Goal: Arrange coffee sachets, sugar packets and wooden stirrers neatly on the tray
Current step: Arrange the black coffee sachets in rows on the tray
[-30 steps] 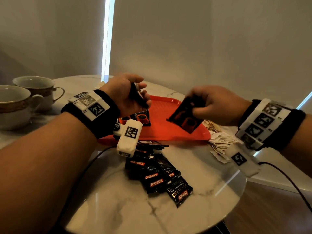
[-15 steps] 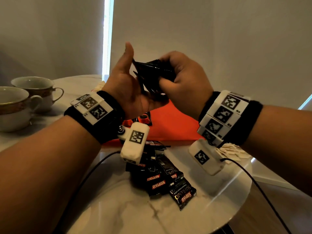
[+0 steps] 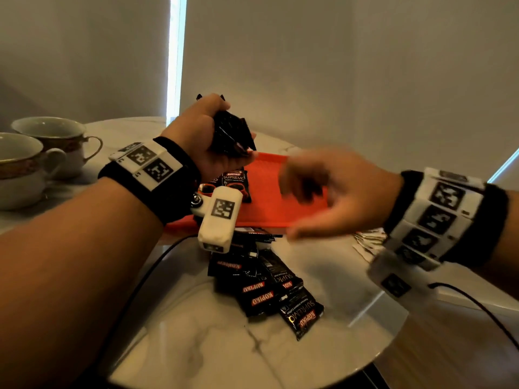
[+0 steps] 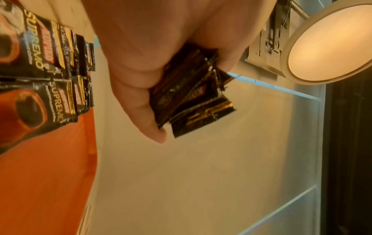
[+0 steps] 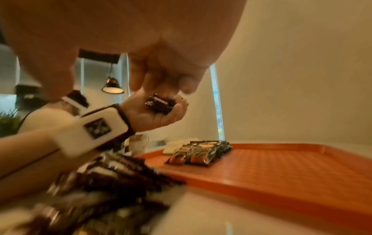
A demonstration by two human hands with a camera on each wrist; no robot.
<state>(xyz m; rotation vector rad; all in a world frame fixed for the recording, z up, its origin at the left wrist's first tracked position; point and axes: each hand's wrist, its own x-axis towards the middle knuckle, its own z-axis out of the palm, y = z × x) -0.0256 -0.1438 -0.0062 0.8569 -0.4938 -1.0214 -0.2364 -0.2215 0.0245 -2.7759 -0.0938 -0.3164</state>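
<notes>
Above the tray [image 3: 280, 211], left hand [image 3: 202, 133] grips Kopiko Supremo sachets [image 3: 231, 133]; right hand [image 3: 334, 197] grip apart.

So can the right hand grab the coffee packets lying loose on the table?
Probably yes: the right hand is open and empty, hovering just above the loose coffee sachets on the marble table, with nothing between them.

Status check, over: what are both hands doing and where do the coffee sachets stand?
Left hand grips sachet bundle. Right hand empty, blurred, above tray. Some sachets on tray; loose pile on table. Nothing blocking.
</notes>
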